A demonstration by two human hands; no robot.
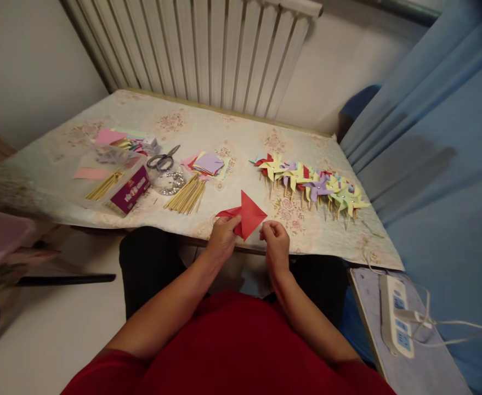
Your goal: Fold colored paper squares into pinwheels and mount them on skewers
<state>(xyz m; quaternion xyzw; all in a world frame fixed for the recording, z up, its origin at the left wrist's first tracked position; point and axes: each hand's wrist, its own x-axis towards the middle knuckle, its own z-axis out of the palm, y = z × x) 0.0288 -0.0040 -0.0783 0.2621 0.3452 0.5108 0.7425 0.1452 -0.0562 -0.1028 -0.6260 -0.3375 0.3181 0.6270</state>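
The left hand [224, 235] is bent inward, with the red paper [252, 215] pinched between its fingers at the paper's left part. Just beside the red paper's right tip, the right hand [277, 236] is held with fingers curled close together; whether anything is gripped there cannot be told. The paper is creased into pointed flaps. Beneath and beyond it, a flower-patterned table [241, 137] is backed by a radiator [224, 55]; finished pinwheels [317, 186] are grouped to its right.

Red paper [252, 215] shows a broad, creased triangular part and 1 narrow flap at left. Held mid-view, it points right.
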